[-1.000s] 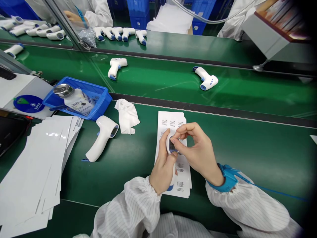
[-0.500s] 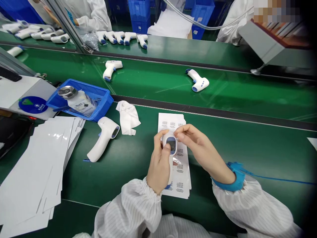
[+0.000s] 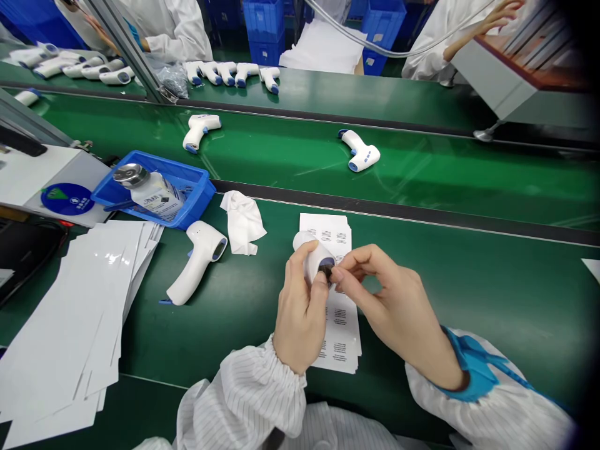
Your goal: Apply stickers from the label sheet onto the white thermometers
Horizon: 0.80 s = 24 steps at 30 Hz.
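Note:
My left hand (image 3: pixel 299 322) is wrapped round a white infrared thermometer (image 3: pixel 311 255), its thumb lying by the dark display. The thermometer is tilted, and its handle is hidden behind my hand. At the display's right edge, thumb and forefinger of my right hand (image 3: pixel 398 306) are pinched together; whatever may be between them is too small to make out. Under both hands lies a stack of printed label sheets (image 3: pixel 341 350). Another white thermometer (image 3: pixel 199 259) rests on the bench to the left, near a crumpled white cloth (image 3: pixel 242 224).
A blue tray (image 3: pixel 199 203) holds a bottle with a metal cap (image 3: pixel 157 194). White sheets (image 3: pixel 70 325) are piled at left. Two thermometers (image 3: pixel 200 130) (image 3: pixel 360 152) lie on the green conveyor belt (image 3: pixel 281 153). Beyond it are more thermometers (image 3: pixel 227 72) and co-workers in white sleeves.
My left hand has turned the thermometer so its display faces lower right. My right hand has come down with it, still pinching at the display's edge. Thermometers on the belt have shifted left.

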Tool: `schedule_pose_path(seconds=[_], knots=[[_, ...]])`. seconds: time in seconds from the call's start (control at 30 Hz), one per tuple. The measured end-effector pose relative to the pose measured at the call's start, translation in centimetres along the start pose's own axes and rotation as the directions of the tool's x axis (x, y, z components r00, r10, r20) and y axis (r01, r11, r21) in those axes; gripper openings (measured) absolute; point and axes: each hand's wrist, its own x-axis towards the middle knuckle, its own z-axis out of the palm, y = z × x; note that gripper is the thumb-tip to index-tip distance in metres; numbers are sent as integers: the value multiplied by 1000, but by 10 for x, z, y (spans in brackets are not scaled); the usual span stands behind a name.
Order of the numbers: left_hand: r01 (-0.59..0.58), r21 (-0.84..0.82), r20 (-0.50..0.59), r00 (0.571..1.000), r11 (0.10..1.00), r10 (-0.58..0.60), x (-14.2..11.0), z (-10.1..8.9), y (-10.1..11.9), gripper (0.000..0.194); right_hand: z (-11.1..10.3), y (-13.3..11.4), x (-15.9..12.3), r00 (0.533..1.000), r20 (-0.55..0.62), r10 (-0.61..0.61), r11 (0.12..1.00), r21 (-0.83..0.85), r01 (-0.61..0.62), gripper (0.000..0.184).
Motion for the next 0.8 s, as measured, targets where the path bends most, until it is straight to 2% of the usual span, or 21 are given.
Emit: schedule_pose_path(seconds=[0.1,0.17,0.27,0.33,0.4,0.5,0.53,0.6,0.67,0.73,0.8], knots=[[-9,9,5,1000,1000,8,0,0,0,32,-1,-3,-2,998,17,61,998,-22,-60,15],[6,1,7,1000,1000,-6,0,0,0,32,-2,-3,1,990,87,113,987,107,-122,15],[73,-40,20,997,997,-73,1,-1,2,31,-5,0,11,943,268,195,868,401,-294,19],[136,-128,54,990,982,-130,3,-3,3,30,-6,3,16,919,328,220,800,478,-362,23],[219,-248,121,973,944,-195,5,-5,5,32,-5,8,17,948,233,218,833,462,-305,21],[323,-360,238,939,875,-249,7,-9,9,38,-1,12,15,996,-35,82,947,316,-67,16],[327,-374,263,935,868,-239,7,-10,10,40,1,12,14,998,-64,7,965,263,10,18],[297,-382,297,936,875,-188,6,-12,14,52,5,12,14,993,-28,-115,970,213,118,27],[256,-369,329,935,893,-132,4,-14,17,68,9,11,16,985,-17,-174,958,228,173,31],[231,-349,350,931,908,-102,2,-14,19,79,12,10,20,980,-75,-185,944,264,198,19],[214,-329,343,934,920,-95,0,-14,21,82,14,9,23,975,-128,-182,934,288,212,6]])
